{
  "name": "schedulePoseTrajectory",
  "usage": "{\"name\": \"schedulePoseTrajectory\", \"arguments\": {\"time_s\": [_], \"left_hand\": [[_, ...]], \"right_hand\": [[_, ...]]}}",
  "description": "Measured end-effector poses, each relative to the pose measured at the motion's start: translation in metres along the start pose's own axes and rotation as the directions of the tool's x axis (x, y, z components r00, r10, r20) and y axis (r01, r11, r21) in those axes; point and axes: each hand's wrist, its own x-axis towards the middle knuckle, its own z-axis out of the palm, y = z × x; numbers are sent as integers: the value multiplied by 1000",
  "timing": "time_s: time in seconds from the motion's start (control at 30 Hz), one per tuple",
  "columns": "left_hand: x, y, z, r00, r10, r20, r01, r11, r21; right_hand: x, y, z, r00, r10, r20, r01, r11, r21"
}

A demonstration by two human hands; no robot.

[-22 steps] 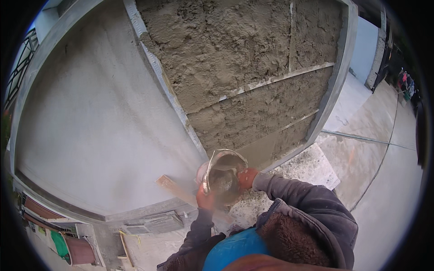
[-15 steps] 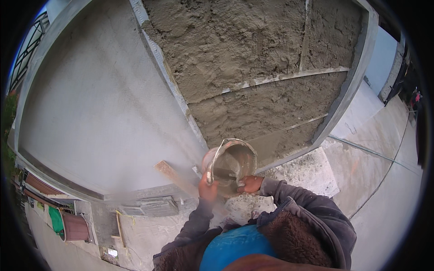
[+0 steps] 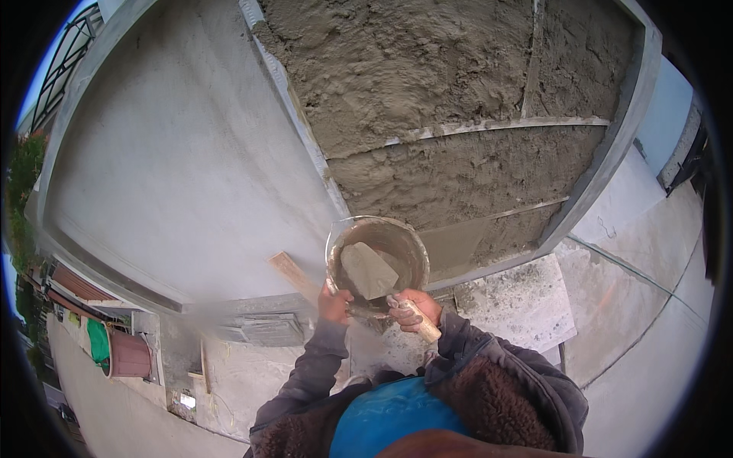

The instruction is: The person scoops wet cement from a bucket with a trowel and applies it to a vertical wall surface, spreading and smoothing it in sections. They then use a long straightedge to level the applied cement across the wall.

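In front of my body is a mortar-stained bucket [image 3: 412,243], its mouth tilted toward me and a thin wire handle at its left side. My left hand [image 3: 334,304] is closed on the near-left rim. My right hand [image 3: 417,307] wraps round the pale wooden handle of a trowel [image 3: 372,272]. The trowel's flat blade, coated in grey mortar, lies inside the bucket mouth. How much mortar sits in the bucket is hard to make out. Just beyond stands a wall panel of rough wet mortar [image 3: 427,76], crossed by narrow strips.
Left of it runs a smooth grey wall panel [image 3: 168,153]. A wooden board [image 3: 292,273] leans near the bucket's left side, by flat grey slabs [image 3: 271,330]. Farther left is a brownish tub [image 3: 131,355] with green material. A splattered pale sheet [image 3: 519,309] lies on the right.
The trowel blade has turned up into plain view inside the bucket, its handle now pointing toward me. The wire handle has swung left and the bucket has shifted slightly left.
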Motion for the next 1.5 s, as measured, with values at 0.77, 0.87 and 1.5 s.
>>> {"name": "schedulePoseTrajectory", "arguments": {"time_s": [0.77,0.87,1.5], "left_hand": [[-72,38,-188,975,-25,-221,-1,993,-115],[-57,16,-205,972,73,-223,-121,970,-209],[-94,23,-206,952,98,-289,-126,989,-82]], "right_hand": [[182,-196,235,341,-536,772,-412,-824,-390],[193,-54,167,808,-163,567,100,-909,-404],[400,-126,315,62,-971,-231,942,133,-307]]}}
